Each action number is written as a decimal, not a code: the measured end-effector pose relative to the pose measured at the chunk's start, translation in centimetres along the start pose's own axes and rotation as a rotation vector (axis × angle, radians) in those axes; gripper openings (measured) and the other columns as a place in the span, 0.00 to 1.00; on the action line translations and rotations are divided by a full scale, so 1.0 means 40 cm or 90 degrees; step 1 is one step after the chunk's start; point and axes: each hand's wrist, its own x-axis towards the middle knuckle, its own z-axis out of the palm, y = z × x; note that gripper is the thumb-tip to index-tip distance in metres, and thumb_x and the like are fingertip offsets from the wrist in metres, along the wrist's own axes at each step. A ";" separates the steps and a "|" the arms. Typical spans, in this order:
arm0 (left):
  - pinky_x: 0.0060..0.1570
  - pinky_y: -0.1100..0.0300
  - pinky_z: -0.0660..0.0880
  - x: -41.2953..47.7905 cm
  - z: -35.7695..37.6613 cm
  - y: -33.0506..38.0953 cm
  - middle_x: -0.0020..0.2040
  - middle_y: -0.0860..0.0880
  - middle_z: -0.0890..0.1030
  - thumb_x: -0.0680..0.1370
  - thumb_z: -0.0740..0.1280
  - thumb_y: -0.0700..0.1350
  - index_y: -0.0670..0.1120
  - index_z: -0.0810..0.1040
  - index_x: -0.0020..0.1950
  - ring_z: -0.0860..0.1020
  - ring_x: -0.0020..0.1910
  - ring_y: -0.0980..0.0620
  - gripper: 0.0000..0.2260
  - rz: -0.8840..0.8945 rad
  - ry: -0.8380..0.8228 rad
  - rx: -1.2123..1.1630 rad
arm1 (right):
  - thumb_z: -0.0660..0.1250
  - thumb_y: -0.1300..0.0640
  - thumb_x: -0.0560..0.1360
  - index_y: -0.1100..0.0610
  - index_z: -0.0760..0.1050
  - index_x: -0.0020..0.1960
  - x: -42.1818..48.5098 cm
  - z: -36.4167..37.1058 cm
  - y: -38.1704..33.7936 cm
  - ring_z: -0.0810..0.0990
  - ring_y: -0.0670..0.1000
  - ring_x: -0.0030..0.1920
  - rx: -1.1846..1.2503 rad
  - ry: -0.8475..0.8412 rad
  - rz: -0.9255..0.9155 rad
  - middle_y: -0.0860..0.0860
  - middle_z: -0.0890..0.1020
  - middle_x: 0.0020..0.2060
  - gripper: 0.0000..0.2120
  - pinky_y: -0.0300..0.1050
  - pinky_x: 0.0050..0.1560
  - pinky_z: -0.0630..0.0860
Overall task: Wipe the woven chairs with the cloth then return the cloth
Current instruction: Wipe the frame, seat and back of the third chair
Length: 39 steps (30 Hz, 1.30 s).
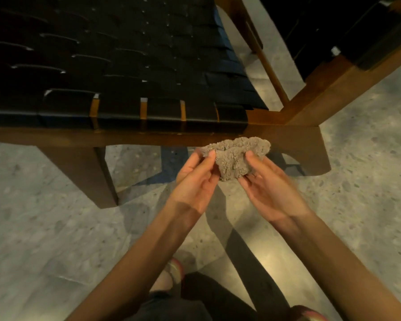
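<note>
Both hands, left hand [196,179] and right hand [267,186], pinch the cloth [234,156] between thumbs and fingers.

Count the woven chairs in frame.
2. One chair fills the upper left, just beyond the cloth. A second chair sits at the upper right, cut off by the frame edge. More may be out of view.

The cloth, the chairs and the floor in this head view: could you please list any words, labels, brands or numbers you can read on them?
None: no readable text shows anywhere.
cloth, held between the left hand and right hand: plain fuzzy fabric, no tag visible.
woven chair: plain black straps and wooden frame, no label.
second chair: dark and blurred, nothing legible.
floor: speckled, unmarked.
</note>
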 end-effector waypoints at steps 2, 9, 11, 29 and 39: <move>0.51 0.63 0.78 -0.016 -0.025 0.026 0.51 0.46 0.83 0.75 0.63 0.40 0.42 0.75 0.59 0.81 0.51 0.53 0.13 0.042 0.001 0.010 | 0.62 0.59 0.78 0.60 0.73 0.63 -0.008 0.039 0.021 0.82 0.48 0.55 -0.017 -0.001 -0.004 0.54 0.83 0.55 0.15 0.36 0.49 0.79; 0.59 0.57 0.75 -0.088 -0.112 0.136 0.56 0.43 0.79 0.78 0.61 0.40 0.41 0.72 0.61 0.78 0.58 0.48 0.12 0.115 0.008 0.021 | 0.63 0.58 0.78 0.59 0.75 0.62 -0.025 0.172 0.101 0.81 0.46 0.57 -0.044 -0.013 0.041 0.52 0.83 0.55 0.14 0.39 0.58 0.76; 0.58 0.58 0.76 -0.109 -0.130 0.164 0.52 0.45 0.80 0.77 0.62 0.40 0.43 0.75 0.56 0.78 0.54 0.50 0.09 0.147 0.039 0.019 | 0.64 0.57 0.77 0.58 0.76 0.59 -0.027 0.207 0.125 0.82 0.45 0.55 -0.047 -0.026 0.060 0.51 0.84 0.54 0.11 0.37 0.56 0.75; 0.49 0.62 0.78 -0.319 -0.205 0.206 0.43 0.47 0.83 0.72 0.66 0.43 0.39 0.79 0.54 0.81 0.45 0.52 0.13 0.333 0.375 0.211 | 0.66 0.50 0.75 0.43 0.69 0.65 -0.057 0.288 0.274 0.77 0.41 0.61 -0.419 -0.173 -0.152 0.43 0.79 0.60 0.20 0.49 0.63 0.75; 0.52 0.59 0.78 -0.254 -0.226 0.268 0.56 0.47 0.81 0.76 0.70 0.42 0.43 0.77 0.62 0.80 0.53 0.53 0.15 0.595 0.629 0.255 | 0.63 0.53 0.79 0.55 0.66 0.72 -0.024 0.375 0.329 0.74 0.39 0.62 -0.390 -0.190 -0.234 0.51 0.70 0.68 0.22 0.32 0.59 0.73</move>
